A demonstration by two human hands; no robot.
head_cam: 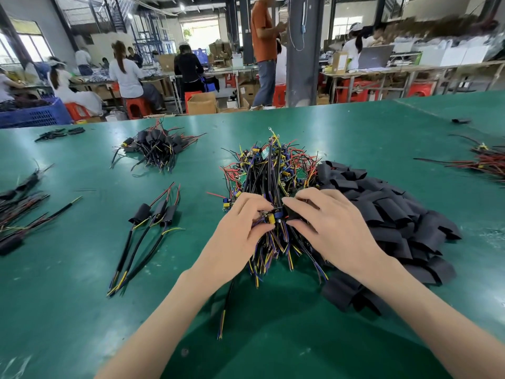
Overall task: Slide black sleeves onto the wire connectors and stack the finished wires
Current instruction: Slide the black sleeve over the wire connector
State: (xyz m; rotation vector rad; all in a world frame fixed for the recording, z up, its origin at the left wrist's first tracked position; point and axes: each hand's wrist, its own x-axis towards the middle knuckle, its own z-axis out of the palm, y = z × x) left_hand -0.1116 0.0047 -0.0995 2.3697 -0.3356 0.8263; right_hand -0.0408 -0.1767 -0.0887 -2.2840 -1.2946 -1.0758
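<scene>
So the left forearm (169, 318) and right forearm (437, 305) both come in bare from the near edge and angle toward each other, with the hands meeting backs-up in the middle. The left hand (243, 228) has its fingers curled, thumb and fingertips pinching a wire connector (270, 218). The right hand (330, 228) is curled the same way around a black sleeve (293, 214) held right up against it.

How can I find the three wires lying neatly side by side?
Start at the big green table and find the tall tangle of colourful wires in its middle. Left of the left hand working there lie the three wires. Unlike the messy heaps around them, they sit in a tidy row, each wearing one black sleeve near its far end.
</scene>
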